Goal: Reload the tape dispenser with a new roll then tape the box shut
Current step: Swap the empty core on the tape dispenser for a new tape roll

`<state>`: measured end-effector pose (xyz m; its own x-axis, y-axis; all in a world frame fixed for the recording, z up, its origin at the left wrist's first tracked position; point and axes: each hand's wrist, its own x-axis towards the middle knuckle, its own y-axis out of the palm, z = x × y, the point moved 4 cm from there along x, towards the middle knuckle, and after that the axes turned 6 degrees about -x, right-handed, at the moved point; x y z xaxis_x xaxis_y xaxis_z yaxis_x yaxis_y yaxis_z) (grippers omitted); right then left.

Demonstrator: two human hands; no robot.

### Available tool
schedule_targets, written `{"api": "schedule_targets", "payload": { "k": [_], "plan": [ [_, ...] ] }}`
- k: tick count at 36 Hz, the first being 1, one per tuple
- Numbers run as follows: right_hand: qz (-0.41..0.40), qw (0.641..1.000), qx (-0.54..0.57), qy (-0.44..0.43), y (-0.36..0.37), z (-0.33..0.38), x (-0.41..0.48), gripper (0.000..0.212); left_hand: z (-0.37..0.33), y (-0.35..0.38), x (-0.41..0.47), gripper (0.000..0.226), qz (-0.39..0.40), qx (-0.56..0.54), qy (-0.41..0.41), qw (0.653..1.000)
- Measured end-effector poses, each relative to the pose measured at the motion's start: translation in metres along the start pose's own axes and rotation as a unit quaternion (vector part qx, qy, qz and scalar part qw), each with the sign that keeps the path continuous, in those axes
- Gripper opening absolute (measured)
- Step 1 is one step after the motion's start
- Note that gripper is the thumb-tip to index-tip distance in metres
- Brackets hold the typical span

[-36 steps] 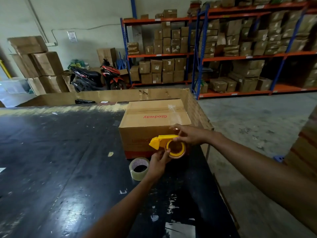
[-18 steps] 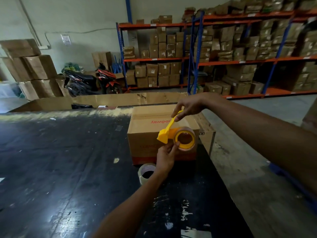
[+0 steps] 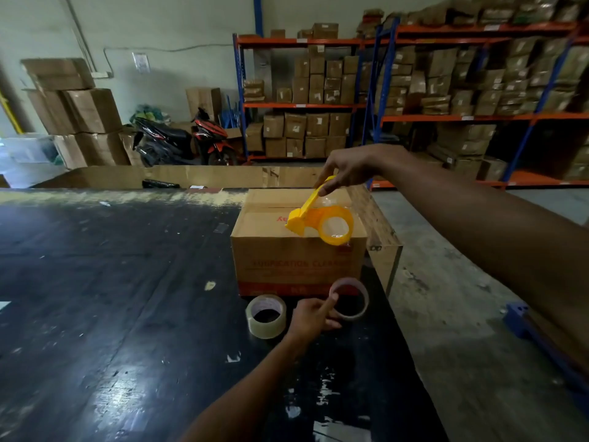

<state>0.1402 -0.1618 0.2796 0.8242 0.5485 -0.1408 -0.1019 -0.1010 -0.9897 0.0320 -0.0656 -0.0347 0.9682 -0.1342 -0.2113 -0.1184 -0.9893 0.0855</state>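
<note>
My right hand [image 3: 347, 167] holds the yellow tape dispenser [image 3: 318, 218] by its handle, above the top of the brown cardboard box [image 3: 296, 263]. The dispenser's ring looks bare, with no roll on it. My left hand [image 3: 314, 317] pinches a thin, nearly used-up tape core [image 3: 350, 301] just above the black table, in front of the box. A fuller clear tape roll [image 3: 266, 315] lies flat on the table to the left of that hand.
The black table [image 3: 111, 298] ends just right of the box, with concrete floor beyond. A flat cardboard sheet [image 3: 191, 177] stands along the far edge. Shelves of boxes [image 3: 430, 90], a motorbike [image 3: 181, 141] and stacked cartons [image 3: 76, 110] are behind.
My right hand lifted the dispenser up over the box. My left hand pulled the old core off the dispenser and lowered it to the table beside the new roll.
</note>
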Motion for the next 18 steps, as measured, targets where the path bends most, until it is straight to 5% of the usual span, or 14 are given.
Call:
{"api": "schedule_targets", "payload": {
  "k": [6,18],
  "plan": [
    [-0.014,0.999,0.015,-0.025,-0.002,-0.01,0.002,0.036,0.05,0.002,0.016,0.057,-0.069,0.15,-0.114,0.98],
    [-0.008,0.998,0.053,-0.024,0.004,-0.022,0.011,0.038,0.05,-0.01,0.043,0.062,-0.115,0.274,-0.125,0.947]
  ]
}}
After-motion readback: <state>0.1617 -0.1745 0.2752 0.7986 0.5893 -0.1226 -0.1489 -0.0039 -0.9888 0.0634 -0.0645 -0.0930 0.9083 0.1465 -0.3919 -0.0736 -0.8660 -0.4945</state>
